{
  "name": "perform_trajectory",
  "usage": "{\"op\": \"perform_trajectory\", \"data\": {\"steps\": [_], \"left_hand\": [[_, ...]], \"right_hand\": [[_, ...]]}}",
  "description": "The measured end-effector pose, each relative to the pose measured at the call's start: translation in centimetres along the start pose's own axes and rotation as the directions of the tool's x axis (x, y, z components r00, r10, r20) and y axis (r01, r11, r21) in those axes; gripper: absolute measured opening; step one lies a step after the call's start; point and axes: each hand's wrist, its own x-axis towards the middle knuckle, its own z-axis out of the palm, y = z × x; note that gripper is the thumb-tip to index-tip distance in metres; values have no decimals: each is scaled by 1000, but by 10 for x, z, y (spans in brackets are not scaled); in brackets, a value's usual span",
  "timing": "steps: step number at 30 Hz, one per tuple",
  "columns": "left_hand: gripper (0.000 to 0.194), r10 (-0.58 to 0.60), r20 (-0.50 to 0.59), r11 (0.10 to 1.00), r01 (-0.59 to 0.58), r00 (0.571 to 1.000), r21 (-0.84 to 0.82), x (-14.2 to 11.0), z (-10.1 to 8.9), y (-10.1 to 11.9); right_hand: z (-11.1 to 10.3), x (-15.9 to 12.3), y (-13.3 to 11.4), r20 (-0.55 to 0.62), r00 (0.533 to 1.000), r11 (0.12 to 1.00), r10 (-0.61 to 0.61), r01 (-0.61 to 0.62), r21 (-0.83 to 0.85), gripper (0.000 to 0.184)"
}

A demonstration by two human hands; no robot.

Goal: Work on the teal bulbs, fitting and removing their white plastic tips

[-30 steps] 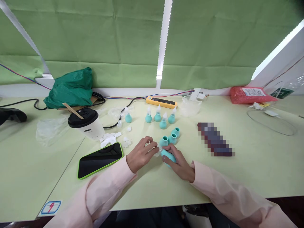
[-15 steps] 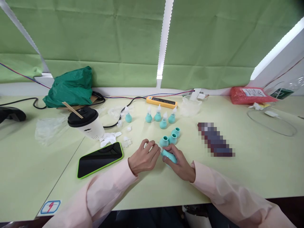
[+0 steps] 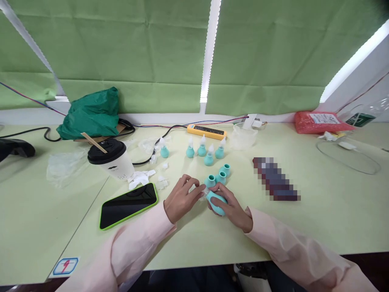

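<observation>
My right hand (image 3: 231, 207) is wrapped round a teal rubber bulb (image 3: 216, 201) lying on its side just above the table. My left hand (image 3: 181, 198) pinches a small clear tip (image 3: 204, 192) at the bulb's mouth, fingers closed. Three open teal bulbs without tips (image 3: 219, 177) stand just behind my hands. Farther back, several teal bulbs with clear tips (image 3: 204, 150) stand upright, and one more (image 3: 164, 150) stands to the left. Loose clear tips (image 3: 161, 181) lie left of my left hand.
A phone in a green case (image 3: 128, 205) lies at the left front, with a lidded paper cup (image 3: 111, 159) behind it. A green bag (image 3: 91, 113), cables, a yellow power strip (image 3: 206, 131), a clear plastic bag (image 3: 243, 137) and a red packet (image 3: 320, 121) line the back.
My left hand's fingers have shifted round the clear tip at the bulb's mouth, and my right hand has turned the bulb slightly. Nothing else has moved.
</observation>
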Motion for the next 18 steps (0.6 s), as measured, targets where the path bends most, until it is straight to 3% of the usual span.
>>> {"op": "perform_trajectory", "data": {"steps": [5,9,15,18], "left_hand": [[9,45,-46,968,-55,998,-244,5,-5,-1],[7,2,-70,945,-24,998,-327,5,-9,2],[9,142,-71,939,-157,987,-305,6,-13,0],[9,158,-48,957,-165,986,-239,4,-13,0]], "right_hand": [[1,-1,0,12,999,996,-49,50,-79,16],[-1,-1,1,42,992,968,-117,124,-218,12],[-4,-4,1,78,984,911,-159,176,-373,9],[-3,-4,1,81,983,906,-166,184,-382,9]]}}
